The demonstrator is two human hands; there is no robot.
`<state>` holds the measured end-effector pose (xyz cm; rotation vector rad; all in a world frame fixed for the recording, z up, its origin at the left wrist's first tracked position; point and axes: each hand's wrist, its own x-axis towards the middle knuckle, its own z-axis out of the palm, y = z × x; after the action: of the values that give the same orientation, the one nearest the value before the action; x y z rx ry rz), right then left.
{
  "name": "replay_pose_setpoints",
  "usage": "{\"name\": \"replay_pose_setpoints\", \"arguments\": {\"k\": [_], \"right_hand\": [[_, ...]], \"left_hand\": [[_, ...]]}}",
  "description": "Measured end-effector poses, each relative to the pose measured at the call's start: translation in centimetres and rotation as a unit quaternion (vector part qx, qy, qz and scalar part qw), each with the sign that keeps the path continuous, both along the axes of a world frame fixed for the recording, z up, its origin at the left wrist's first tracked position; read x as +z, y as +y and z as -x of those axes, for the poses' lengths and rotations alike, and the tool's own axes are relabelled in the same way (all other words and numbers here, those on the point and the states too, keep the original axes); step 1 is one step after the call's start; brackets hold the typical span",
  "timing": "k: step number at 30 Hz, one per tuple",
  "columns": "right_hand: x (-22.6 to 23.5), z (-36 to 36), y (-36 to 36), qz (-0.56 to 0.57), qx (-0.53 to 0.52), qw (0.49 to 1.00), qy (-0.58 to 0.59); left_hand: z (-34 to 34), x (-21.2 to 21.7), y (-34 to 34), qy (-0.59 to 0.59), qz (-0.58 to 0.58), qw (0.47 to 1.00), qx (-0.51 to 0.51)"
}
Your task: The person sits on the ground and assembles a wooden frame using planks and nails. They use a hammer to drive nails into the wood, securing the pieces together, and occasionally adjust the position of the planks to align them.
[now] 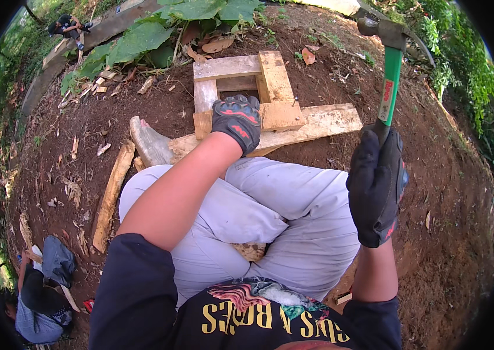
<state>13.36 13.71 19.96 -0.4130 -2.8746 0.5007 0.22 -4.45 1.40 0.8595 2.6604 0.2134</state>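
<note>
A black glove with red marks covers my left hand (237, 121), which is closed over the near bar of a square wooden frame (227, 67). Short planks make up this frame, and its near side rests on a longer plank (323, 125) lying on the soil. A nail (295, 100) seems to stick up near the frame's right near corner. My right hand (377, 184), gloved too, is wrapped round the green handle of a claw hammer (391, 81). The hammer is raised upright at the right, its metal head at the top, apart from the wood.
My bent legs (212, 227) and a grey boot (152, 143) are close to the planks. A rough wooden strip (114, 195) lies at the left. Broad-leaved plants (147, 44) grow beyond the frame. Other people are at the far left (70, 28) and lower left (42, 297).
</note>
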Motion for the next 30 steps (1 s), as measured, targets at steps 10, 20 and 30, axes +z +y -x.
{"name": "replay_pose_setpoints", "arguments": {"k": [10, 20, 30], "right_hand": [[1.8, 1.0, -0.5, 0.029, -0.032, 0.998, -0.040], [2.7, 1.0, 0.1, 0.015, -0.009, 0.998, -0.058], [-0.3, 0.4, 0.5, -0.030, 0.067, 0.990, -0.122]], "left_hand": [[-0.2, 0.4, 0.0, -0.007, 0.029, 1.000, 0.009], [-0.6, 0.4, 0.1, 0.012, 0.016, 1.000, 0.012], [-0.2, 0.3, 0.3, 0.007, 0.022, 0.999, 0.027]]}}
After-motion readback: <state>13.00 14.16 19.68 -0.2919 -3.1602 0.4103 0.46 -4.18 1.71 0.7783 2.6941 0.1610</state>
